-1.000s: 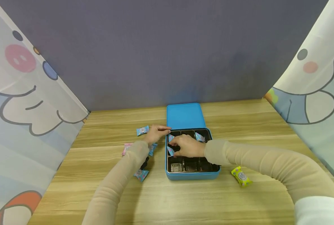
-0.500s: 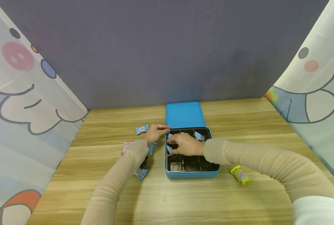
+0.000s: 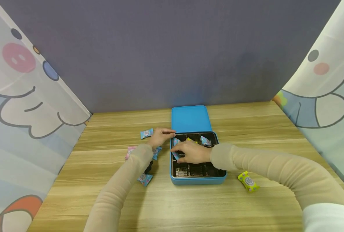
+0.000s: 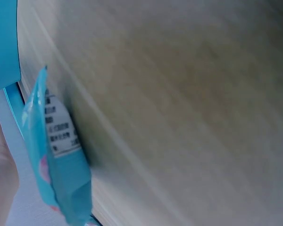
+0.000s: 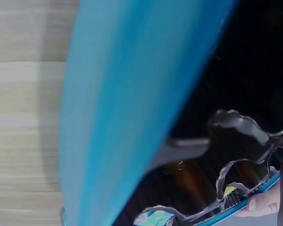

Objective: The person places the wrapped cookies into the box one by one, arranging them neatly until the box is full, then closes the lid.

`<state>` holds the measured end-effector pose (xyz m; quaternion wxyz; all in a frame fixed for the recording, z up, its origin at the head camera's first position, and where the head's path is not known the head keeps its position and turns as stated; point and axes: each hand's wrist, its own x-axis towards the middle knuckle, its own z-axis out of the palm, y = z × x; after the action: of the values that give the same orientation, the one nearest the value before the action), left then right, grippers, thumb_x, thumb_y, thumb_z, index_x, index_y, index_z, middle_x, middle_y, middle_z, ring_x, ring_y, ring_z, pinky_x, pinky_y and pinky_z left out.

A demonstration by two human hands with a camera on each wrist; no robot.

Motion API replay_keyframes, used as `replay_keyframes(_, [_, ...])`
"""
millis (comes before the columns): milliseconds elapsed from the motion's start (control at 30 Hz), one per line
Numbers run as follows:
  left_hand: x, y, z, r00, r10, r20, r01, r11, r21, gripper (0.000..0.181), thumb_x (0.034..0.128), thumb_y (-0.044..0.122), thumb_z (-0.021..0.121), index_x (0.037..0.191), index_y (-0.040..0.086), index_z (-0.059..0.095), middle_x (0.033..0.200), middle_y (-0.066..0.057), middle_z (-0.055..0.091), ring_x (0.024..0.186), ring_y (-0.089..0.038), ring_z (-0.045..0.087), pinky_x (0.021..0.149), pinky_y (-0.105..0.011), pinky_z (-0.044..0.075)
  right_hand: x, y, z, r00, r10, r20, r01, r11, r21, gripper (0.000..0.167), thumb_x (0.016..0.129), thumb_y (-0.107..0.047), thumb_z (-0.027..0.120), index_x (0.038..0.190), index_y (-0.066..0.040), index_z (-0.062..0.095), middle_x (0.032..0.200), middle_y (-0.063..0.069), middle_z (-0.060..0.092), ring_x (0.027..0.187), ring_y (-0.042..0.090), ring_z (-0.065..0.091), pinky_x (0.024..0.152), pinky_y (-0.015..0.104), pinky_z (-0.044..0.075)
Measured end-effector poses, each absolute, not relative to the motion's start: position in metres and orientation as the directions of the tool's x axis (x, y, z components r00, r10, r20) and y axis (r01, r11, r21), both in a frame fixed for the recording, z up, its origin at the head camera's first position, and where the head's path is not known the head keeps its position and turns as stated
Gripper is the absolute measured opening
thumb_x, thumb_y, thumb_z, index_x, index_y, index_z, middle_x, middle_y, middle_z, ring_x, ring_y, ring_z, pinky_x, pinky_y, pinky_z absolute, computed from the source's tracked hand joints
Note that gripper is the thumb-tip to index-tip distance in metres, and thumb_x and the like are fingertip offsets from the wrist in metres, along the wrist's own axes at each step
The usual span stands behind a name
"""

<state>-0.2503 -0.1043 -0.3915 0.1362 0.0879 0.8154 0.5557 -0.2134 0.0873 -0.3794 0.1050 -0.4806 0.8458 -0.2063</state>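
In the head view, an open blue box [image 3: 196, 181] with a black divided tray stands mid-table. My left hand [image 3: 159, 138] holds its back left corner, thumb and fingers at the rim. My right hand [image 3: 193, 152] reaches into the box, pinching a blue wrapped candy [image 3: 176, 155] at the middle left compartment. Another blue candy [image 3: 176, 141] lies in the back left compartment, a yellow candy [image 3: 191, 140] in the back middle, and a blue one [image 3: 206, 141] at back right. The left wrist view shows a blue candy [image 4: 70, 188] on the table beside the box.
The blue lid [image 3: 190, 118] lies behind the box. Left of it are a blue candy [image 3: 146, 133], a pink candy [image 3: 130, 151] and another blue candy [image 3: 145, 179]. A yellow candy [image 3: 248, 182] lies to the right. A grey panel [image 3: 172, 54] closes the back.
My right hand has lowered slightly and its fingers have shifted left over the candy. The yellow candy in the back middle compartment shows now. My left hand stays at the corner.
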Motion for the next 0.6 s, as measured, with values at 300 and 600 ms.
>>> replay_keyframes(300, [-0.251,-0.105,-0.393,-0.945,0.295,-0.137,-0.023,0.359,0.933,0.032,0.0896,0.014,0.06,0.118,-0.001,0.061,0.127,-0.015,0.056,0.118,-0.03,0.05,0.1,-0.047,0.042,-0.213,0.086,-0.379,-0.482,-0.874,0.053,-0.808,0.421,-0.413,0.048,0.082,-0.018,0.07,0.125,-0.004,0.055,0.125,0.008,0.058,0.113,0.023,0.056,0.093,0.037,0.049])
replay_keyframes(600, [-0.264,-0.108,-0.414,-0.955,0.274,-0.113,-0.006,0.365,0.931,0.029,0.0884,0.019,0.062,0.115,0.006,0.065,0.124,-0.009,0.059,0.115,-0.025,0.053,0.097,-0.043,0.045,-0.213,0.086,-0.38,-0.514,-0.857,0.028,-0.788,0.459,-0.411,0.045,0.083,-0.024,0.068,0.124,-0.008,0.057,0.125,0.005,0.058,0.116,0.021,0.054,0.096,0.037,0.047])
